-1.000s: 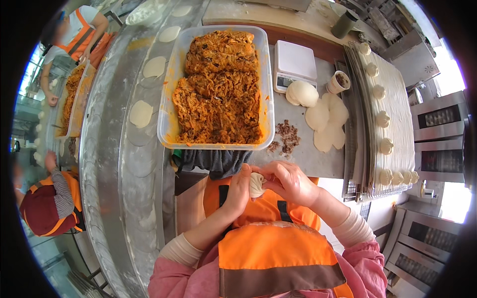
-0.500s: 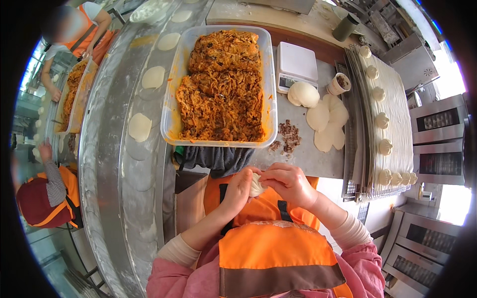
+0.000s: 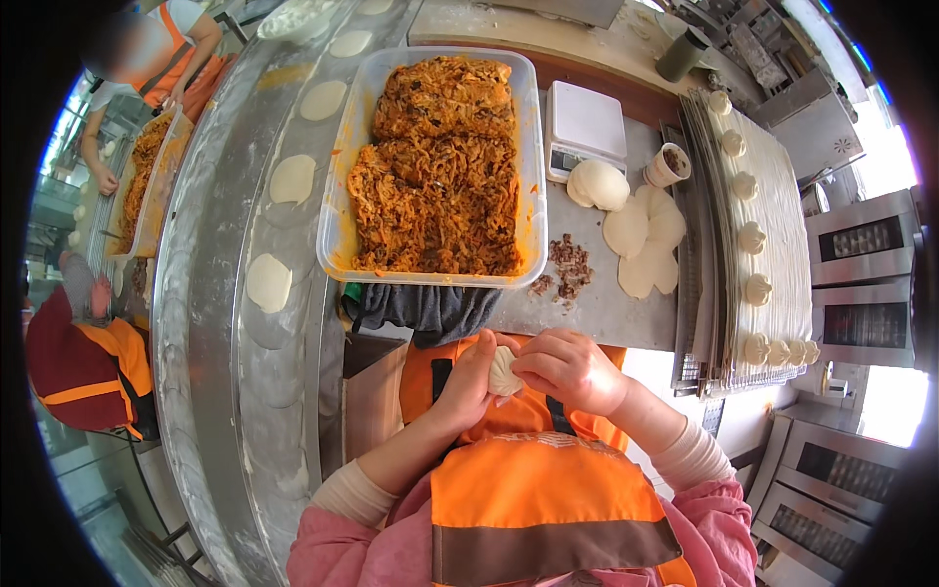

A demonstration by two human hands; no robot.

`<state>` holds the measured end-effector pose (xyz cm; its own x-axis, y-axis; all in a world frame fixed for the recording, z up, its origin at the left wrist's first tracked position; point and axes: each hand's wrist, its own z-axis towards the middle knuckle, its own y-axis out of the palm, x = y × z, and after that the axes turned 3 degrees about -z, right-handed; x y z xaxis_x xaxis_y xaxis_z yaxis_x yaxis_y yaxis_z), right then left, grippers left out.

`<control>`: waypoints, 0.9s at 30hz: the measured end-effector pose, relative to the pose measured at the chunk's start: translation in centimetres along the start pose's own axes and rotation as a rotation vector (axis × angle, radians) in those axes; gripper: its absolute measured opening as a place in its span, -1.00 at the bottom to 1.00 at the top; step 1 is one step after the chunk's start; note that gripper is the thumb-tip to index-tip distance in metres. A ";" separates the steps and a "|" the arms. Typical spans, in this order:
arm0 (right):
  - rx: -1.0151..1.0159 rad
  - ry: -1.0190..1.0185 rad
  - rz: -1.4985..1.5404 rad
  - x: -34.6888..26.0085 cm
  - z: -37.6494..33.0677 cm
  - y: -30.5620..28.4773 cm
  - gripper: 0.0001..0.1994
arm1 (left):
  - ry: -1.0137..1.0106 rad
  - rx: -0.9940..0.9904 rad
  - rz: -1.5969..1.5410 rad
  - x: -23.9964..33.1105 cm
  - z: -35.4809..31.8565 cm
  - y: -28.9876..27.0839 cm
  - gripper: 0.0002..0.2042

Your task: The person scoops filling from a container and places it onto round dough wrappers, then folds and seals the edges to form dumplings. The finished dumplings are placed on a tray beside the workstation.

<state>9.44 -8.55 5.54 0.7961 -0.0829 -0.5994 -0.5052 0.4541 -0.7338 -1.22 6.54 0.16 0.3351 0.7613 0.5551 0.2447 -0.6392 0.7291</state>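
A small white dough bun (image 3: 504, 371) sits between both hands just above my orange vest. My left hand (image 3: 468, 383) cups it from the left and below. My right hand (image 3: 567, 370) pinches its top with the fingertips. Just beyond the hands, a clear plastic tub (image 3: 333, 230) holds a large heap of orange shredded filling (image 3: 437, 171). Flat dough rounds (image 3: 644, 238) and a dough ball (image 3: 598, 184) lie on the steel counter to the right of the tub, near a small pile of brown filling crumbs (image 3: 568, 264).
A white scale (image 3: 584, 125) and a paper cup (image 3: 669, 165) stand behind the dough. A tray (image 3: 778, 230) on the right carries several shaped buns. A steel conveyor (image 3: 210, 254) on the left carries dough discs (image 3: 268, 282). A dark cloth (image 3: 430, 311) hangs below the tub. Other people work at left.
Both hands keep turning and pinching the bun in place. The dough discs on the conveyor have shifted along it. The person at lower left has moved.
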 end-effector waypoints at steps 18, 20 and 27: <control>0.116 0.393 0.159 -1.1 0.6 0.2 -0.72 | 0.214 0.193 -0.049 -1.6 1.3 1.5 -0.46; 0.103 0.396 0.126 -0.7 0.0 0.7 -0.73 | 0.225 0.206 -0.058 -1.8 1.4 1.9 -0.46; 0.113 0.196 -0.136 0.2 -1.3 1.5 -0.79 | 0.194 0.160 -0.113 -2.9 1.9 1.3 -0.66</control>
<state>8.44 -9.01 3.87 0.7691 -0.3148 -0.5562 -0.3486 0.5228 -0.7779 -0.10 3.30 -1.24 0.1211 0.8253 0.5516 0.4164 -0.5466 0.7265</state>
